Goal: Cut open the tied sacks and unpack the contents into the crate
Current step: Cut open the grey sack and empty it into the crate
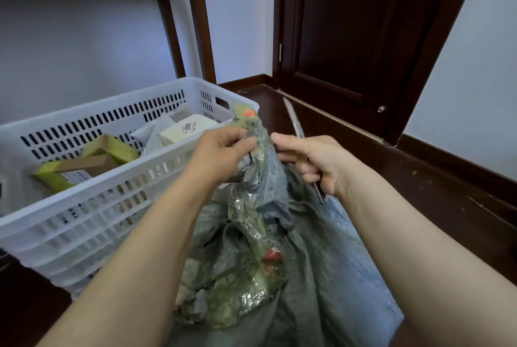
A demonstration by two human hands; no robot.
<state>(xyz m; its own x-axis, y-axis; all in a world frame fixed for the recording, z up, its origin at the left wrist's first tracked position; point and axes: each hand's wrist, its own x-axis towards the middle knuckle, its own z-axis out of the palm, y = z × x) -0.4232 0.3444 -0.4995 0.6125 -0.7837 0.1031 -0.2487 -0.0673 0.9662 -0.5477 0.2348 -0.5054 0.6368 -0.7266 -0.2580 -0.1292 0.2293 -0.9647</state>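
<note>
A grey-green woven sack (316, 262) stands on the floor in front of me, with crumpled greenish tape stuck along its gathered top. My left hand (221, 150) pinches the taped neck of the sack (258, 136) and holds it up. My right hand (316, 162) grips a thin knife (293, 120); its blade points up and away, just right of the neck. The white slotted crate (92, 201) sits to the left, touching the sack. Inside it lie a white box (187, 129), yellow-green boxes (112, 148) and a brown carton (86, 166).
A dark wooden door (349, 38) and baseboard stand behind the sack to the right. Dark wooden furniture legs (200, 19) rise behind the crate against a pale wall. The floor (447, 201) is dark wood.
</note>
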